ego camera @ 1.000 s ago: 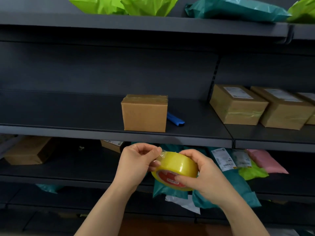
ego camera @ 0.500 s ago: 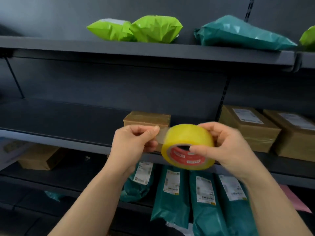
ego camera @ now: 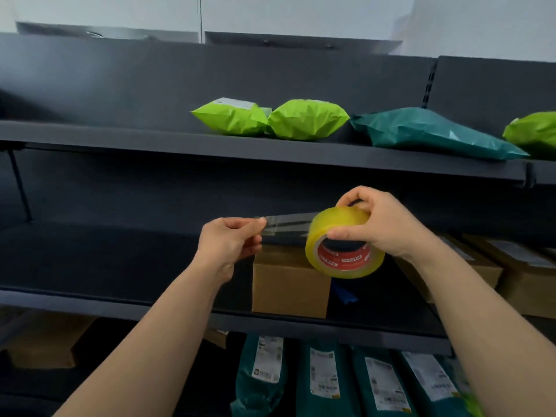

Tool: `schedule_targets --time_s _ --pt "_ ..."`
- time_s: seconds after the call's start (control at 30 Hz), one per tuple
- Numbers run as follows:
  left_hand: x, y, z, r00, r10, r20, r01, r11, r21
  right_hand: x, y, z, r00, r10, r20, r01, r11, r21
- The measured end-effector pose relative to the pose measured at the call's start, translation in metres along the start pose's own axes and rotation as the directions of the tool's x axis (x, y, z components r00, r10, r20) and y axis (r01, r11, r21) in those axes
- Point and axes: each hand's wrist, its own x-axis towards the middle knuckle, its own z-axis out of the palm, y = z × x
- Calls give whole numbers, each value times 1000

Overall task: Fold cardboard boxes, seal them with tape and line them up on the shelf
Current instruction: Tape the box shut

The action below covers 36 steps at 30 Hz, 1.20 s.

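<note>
My right hand (ego camera: 382, 224) grips a yellow tape roll (ego camera: 343, 245) with a red core, held in the air in front of the middle shelf (ego camera: 105, 305). A clear strip of tape (ego camera: 285, 225) stretches left from the roll, and my left hand (ego camera: 231, 242) pinches its free end. Behind and below the roll a brown cardboard box (ego camera: 288, 284) stands on the middle shelf, its top partly hidden by my hands and the roll.
More brown boxes (ego camera: 517, 275) with labels sit at the right of the middle shelf. A blue object (ego camera: 344, 293) lies beside the box. Green and teal mailer bags (ego camera: 304, 118) lie on the upper shelf, labelled teal bags (ego camera: 325, 380) below.
Both hands have risen with the roll. My left hand has pulled the tape end away to the left, drawing out a clear strip. The camera has tilted upward.
</note>
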Motion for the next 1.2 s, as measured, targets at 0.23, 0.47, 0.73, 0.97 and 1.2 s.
schedule_targets --time_s 0.23,0.47,0.73,0.97,1.2 --pt "37 -18 -20 993 -105 -60 100 991 -86 53 -17 27 998 -52 46 61 975 -215" --pt "58 -53 -32 971 -238 -33 228 958 -175 74 0 48 994 40 97 -16 971 -238" --pt "67 -79 -29 941 -339 -12 327 916 -234 77 5 55 979 83 185 -71 995 -71" --pt "69 -97 -26 918 -396 7 381 877 -292 90 3 60 966 113 231 -93 991 -96" --pt "71 -108 -23 921 -387 48 384 879 -281 96 7 63 965 112 236 -89 990 -107"
